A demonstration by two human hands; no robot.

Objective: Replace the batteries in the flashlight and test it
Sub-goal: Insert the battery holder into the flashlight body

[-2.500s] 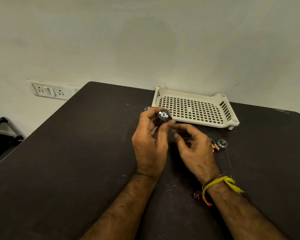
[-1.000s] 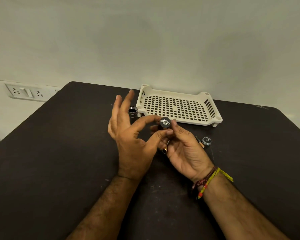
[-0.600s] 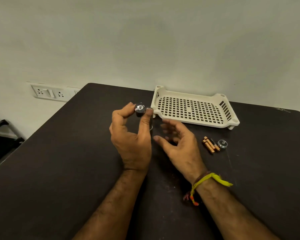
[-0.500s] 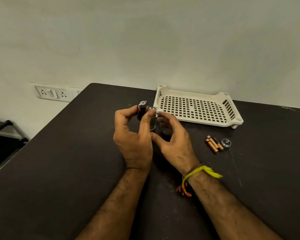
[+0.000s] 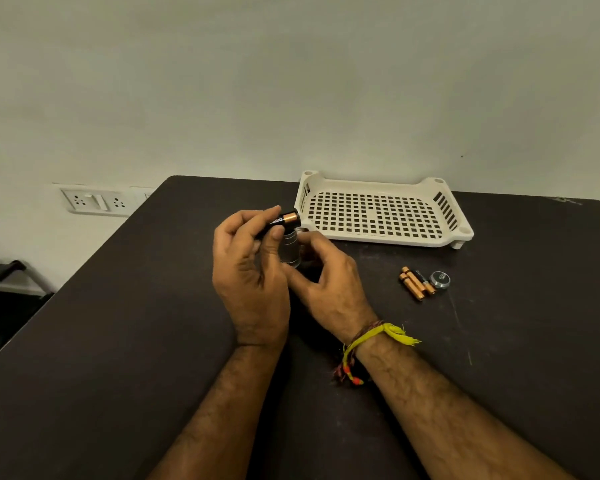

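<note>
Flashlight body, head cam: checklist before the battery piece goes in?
1. Black-and-copper battery piece gripped in left hand: ok.
2. Dark ribbed cylindrical flashlight body upright, right hand around it: ok.
3. Body opening clear: cannot tell, the left thumb and battery piece hide it.
4. Battery piece lined up with the body: not ok, it is tilted, copper end toward the white perforated plastic tray.
5. Round silver-rimmed cap within reach: ok, on the black table beside the loose copper batteries.
6. Polarity: cannot tell.
</note>
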